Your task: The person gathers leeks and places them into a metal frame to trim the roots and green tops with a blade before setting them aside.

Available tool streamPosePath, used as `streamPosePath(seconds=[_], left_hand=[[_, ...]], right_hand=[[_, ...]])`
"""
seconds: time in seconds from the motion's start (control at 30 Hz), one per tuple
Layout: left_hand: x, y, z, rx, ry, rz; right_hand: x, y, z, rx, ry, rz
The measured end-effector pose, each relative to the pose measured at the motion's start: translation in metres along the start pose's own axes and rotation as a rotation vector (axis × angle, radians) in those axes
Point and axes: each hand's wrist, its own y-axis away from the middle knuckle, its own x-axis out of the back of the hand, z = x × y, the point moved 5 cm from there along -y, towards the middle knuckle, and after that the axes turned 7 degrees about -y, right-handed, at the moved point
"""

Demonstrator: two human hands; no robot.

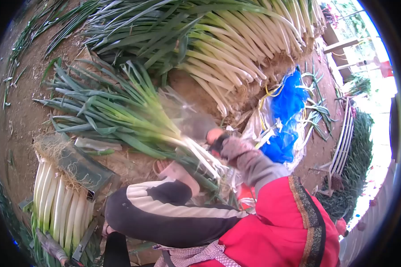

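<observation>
Just right of the long-leaved leek bunch (140,116), the right hand (217,141) blurs; I can't tell its grip. Farther right lies crumpled blue plastic (287,113).

1. The only view looks forward and down from the head, close above the trousers (165,231) at six o'clock.
2. It spans widely, leeks (153,120) near centre, bright background (383,38) at two o'clock.

Blue plastic (286,107) lies crumpled on whitish sheeting (263,116) — pale bars (341,138) farther right.
</observation>
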Motion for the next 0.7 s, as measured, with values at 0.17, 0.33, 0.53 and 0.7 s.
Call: streamPosePath(seconds=[0.17, 0.33, 0.53, 0.7], left_hand=[[-0.017, -0.005, -0.012, -0.02, 0.049, 0.019], [-0.012, -0.003, -0.014, -0.055, 0.142, 0.034], [-0.011, -0.002, -0.015, -0.118, 0.19, 0.091], [-0.003, 0.001, -0.011, -0.097, 0.333, 0.043]], right_hand=[[0.165, -0.059, 0.084, -0.322, 0.484, 0.56], [0.217, -0.068, 0.154, -0.537, 0.618, 0.473], [0.206, -0.069, 0.15, -0.557, 0.598, 0.274], [0.178, -0.067, 0.161, -0.5, 0.591, 0.438]])
